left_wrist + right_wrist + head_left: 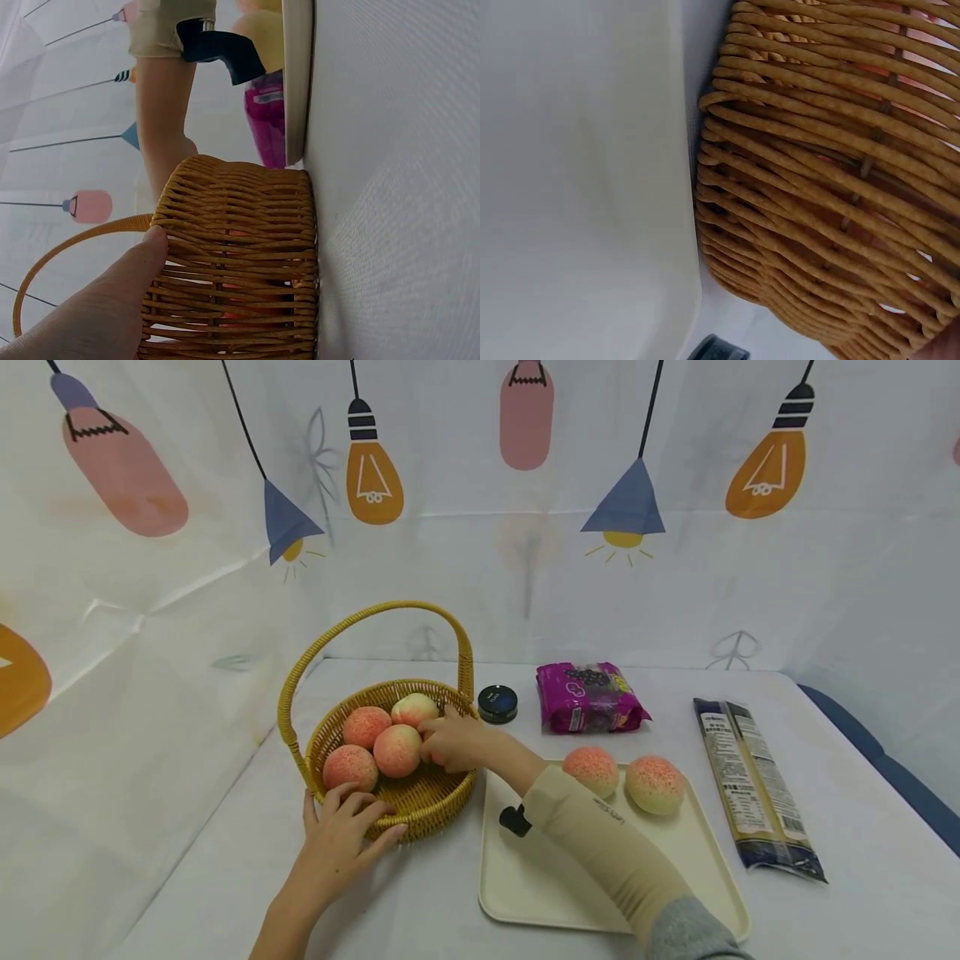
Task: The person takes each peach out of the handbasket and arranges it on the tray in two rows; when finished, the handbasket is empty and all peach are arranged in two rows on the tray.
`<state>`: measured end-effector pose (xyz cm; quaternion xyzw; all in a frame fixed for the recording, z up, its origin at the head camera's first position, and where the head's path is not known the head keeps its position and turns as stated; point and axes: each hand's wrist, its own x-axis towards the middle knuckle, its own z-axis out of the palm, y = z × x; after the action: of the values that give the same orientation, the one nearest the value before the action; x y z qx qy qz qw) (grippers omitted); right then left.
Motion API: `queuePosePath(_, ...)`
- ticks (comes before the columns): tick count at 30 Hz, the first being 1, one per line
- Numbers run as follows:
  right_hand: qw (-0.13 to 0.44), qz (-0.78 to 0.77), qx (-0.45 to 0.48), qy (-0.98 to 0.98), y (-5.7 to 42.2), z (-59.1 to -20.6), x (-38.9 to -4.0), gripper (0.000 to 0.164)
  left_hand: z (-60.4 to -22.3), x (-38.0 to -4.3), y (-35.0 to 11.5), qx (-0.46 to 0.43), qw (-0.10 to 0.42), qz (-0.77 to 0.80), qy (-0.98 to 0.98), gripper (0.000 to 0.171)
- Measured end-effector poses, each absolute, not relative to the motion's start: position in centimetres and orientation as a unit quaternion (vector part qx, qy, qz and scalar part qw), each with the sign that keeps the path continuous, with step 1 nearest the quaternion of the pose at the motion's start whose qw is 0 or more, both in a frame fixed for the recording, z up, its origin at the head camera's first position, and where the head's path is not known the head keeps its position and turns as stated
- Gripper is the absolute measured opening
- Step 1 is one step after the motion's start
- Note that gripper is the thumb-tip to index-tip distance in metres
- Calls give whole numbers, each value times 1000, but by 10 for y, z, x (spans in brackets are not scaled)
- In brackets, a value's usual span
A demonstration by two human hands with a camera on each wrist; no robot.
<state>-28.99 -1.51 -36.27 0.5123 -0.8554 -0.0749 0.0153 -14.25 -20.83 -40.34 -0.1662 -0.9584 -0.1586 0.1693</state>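
Observation:
In the head view a yellow-brown wicker basket (431, 817) with a tall hoop handle holds several pink-and-cream peaches (350, 767). My left hand (333, 839) grips the basket's near-left rim, its fingers over the edge. The left wrist view has that thumb (124, 277) against the outside of the weave (240, 247). Over the right rim, my right hand (459, 742) reaches inside, fingers bent beside the peaches; whether it holds one is hidden. The right wrist view is mostly filled by the basket's woven side (817, 165).
Right of the basket is a cream tray (555, 897) with two peaches (655, 785), under my right forearm. Behind stand a small dark round tin (497, 703) and a purple packet (588, 697). A long flat package (757, 785) lies at the far right.

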Motion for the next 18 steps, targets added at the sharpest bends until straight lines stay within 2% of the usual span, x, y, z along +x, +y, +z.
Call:
queuePosePath(8,2,39,528,-849,0,-357,-288,21,-402,-142,-207,-166,163,-155,-960,31)
queuePosePath(18,40,57,538,-840,8,-357,-285,22,-401,-143,-207,-164,162,-141,-963,34)
